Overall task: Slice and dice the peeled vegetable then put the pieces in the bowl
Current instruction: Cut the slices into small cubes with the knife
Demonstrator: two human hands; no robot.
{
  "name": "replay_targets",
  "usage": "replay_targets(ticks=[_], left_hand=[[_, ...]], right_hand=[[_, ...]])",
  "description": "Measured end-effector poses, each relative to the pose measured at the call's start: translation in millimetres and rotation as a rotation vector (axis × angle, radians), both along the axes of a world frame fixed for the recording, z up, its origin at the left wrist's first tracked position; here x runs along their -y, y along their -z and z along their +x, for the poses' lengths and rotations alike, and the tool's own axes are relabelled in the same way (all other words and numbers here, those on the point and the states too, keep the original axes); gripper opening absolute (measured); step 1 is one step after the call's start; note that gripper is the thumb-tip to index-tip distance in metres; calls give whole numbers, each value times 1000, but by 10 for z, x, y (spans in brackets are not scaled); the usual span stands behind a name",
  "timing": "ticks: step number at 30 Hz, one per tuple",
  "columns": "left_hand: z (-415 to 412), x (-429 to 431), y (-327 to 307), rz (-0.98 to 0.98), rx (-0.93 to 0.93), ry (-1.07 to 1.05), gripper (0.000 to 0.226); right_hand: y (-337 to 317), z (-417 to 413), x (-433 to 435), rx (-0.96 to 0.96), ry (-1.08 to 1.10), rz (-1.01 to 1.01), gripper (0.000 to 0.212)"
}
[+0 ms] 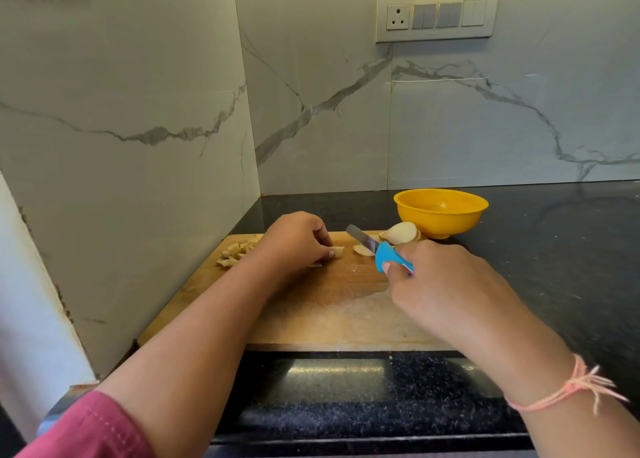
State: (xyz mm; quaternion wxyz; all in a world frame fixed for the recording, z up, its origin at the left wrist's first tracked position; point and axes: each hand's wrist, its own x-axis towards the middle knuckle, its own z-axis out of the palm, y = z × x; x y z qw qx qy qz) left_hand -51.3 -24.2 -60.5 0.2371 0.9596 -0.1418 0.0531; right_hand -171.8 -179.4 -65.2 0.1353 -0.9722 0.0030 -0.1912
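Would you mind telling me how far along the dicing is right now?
Done: a pile of diced pieces sits at the cutting board's far left corner. In hand: the left hand pins a strip while the right hand grips the blue knife. Left: several slices by the yellow bowl remain uncut, and the bowl shows no pieces yet.

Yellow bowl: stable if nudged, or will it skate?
Yellow bowl looks plastic and empty, so probably light. Narrow foot on the glossy counter: likely slides easily, and may tip if pushed at the rim.
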Motion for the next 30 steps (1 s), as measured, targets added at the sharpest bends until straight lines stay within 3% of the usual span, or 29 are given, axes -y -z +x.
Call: replay_targets(ticks=[10,17,30], left_hand=[[-19,98,-43,20,-10,-153,24],[-38,98,-25,33,11,-178,24],[-19,62,-41,22,-56,-192,25]], right_hand=[[4,-5,-258,-179,-40,40,38],[-35,109,-340,-164,-65,34,24],[-94,-142,-109,-160,-75,-18,37]])
